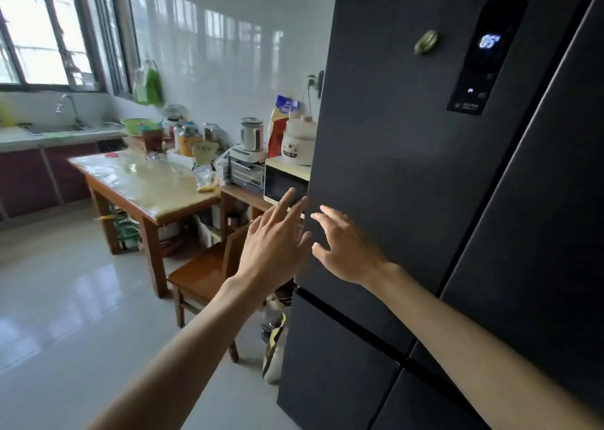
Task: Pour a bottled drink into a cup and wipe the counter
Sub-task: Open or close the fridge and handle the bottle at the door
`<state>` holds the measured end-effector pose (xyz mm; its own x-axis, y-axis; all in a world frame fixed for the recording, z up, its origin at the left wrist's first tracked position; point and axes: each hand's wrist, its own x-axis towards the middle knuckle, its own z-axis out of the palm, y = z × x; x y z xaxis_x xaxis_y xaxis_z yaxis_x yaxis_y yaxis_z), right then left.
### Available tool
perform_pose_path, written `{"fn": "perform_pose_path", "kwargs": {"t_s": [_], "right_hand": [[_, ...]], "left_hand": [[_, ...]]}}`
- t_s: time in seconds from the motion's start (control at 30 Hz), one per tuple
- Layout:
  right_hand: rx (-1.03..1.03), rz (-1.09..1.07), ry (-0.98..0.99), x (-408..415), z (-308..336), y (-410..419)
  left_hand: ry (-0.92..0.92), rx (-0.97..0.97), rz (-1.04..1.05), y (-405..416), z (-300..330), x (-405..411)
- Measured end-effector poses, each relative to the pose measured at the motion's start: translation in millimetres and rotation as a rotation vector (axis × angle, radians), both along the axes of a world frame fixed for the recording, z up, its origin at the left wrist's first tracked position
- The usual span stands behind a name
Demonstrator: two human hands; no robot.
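Fingers of my left hand are spread and empty, their tips reaching the left edge of the tall matte dark-grey refrigerator door at the centre of the frame; my right hand is just beside it, also open and holding nothing, palm near the door face. Whether either hand already touches the door I cannot tell. No bottled drink or cup is clearly visible; I judge the bottle is inside the refrigerator, so the task has barely begun. The wooden table with a glossy pale top sits at middle left, crowded with jars and packets. The door shows no handle, so my fingertips could slip off its smooth edge. A hard swing could also bring the door against the white microwave just beside it.
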<state>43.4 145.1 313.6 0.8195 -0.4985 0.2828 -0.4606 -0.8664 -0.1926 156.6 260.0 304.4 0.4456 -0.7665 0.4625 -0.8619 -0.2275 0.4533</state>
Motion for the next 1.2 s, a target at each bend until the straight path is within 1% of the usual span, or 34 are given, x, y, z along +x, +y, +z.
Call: {"fn": "perform_pose_path", "kwargs": {"t_s": [0.1,0.17,0.27,0.4,0.5,0.7,0.77,0.87,1.03,1.1,1.2], "right_hand": [[0.144,0.134,-0.006,58.4,-12.7,58.3],[0.199,0.236,-0.031,98.0,-22.7,97.3],[0.371,0.371,-0.097,143.1,-37.3,151.9],[0.674,0.486,-0.115,205.7,-80.4,226.0],[0.790,0.549,-0.086,248.4,-112.9,270.5],[0.900,0.796,0.111,346.9,-160.9,366.7],[0.911,0.896,0.190,388.6,-176.1,399.8],[0.935,0.995,0.296,439.7,-193.0,441.7],[0.949,1.175,0.498,521.1,-215.1,508.1],[0.955,1.223,0.579,540.9,-218.5,529.6],[0.909,1.303,0.676,569.0,-224.6,559.9]], "left_hand": [[0.057,0.007,0.105,53.8,-11.1,34.9],[0.065,-0.001,0.188,96.3,-18.1,61.0],[0.064,-0.010,0.300,161.0,-25.8,95.1],[0.118,0.006,0.523,256.3,-54.0,134.5],[0.196,0.022,0.681,313.1,-83.9,152.0],[0.360,0.090,1.043,416.5,-138.8,191.0],[0.411,0.069,1.187,444.7,-151.3,209.2],[0.442,0.031,1.348,480.1,-163.9,232.6],[0.537,-0.029,1.617,519.5,-172.2,265.9],[0.562,-0.051,1.693,528.5,-173.8,273.3],[0.610,-0.098,1.801,543.2,-180.3,286.7]]}}
